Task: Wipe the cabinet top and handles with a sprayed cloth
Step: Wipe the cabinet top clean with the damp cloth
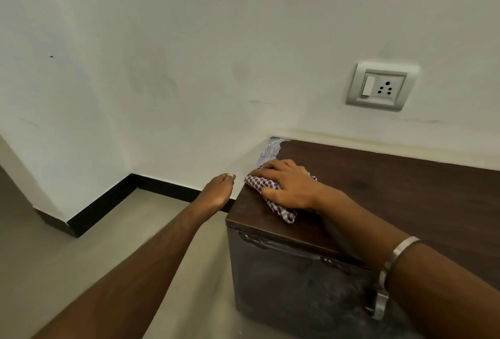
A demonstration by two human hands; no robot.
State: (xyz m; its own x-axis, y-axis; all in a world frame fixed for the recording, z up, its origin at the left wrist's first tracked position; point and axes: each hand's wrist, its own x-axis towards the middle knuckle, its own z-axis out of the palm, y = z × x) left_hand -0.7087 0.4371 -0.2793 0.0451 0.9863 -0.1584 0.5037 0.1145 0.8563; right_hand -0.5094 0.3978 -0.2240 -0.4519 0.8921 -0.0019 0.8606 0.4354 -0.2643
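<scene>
A dark brown wooden cabinet top (392, 184) runs along the wall at the right. My right hand (286, 184) lies flat on a checked purple-and-white cloth (273, 200), pressing it onto the top near its left end. My left hand (219, 190) hovers just off the cabinet's left edge, fingers curled together, with nothing seen in it. A dark metal handle (270, 242) runs across the cabinet's front just under the top edge. A pale worn patch (267, 152) marks the top's far left corner.
A white wall rises behind the cabinet, with a switch and socket plate (378, 87) above the top. Black skirting (113, 203) lines the wall's foot. Beige floor (81, 257) spreads to the left. A metal bangle (397, 255) circles my right wrist.
</scene>
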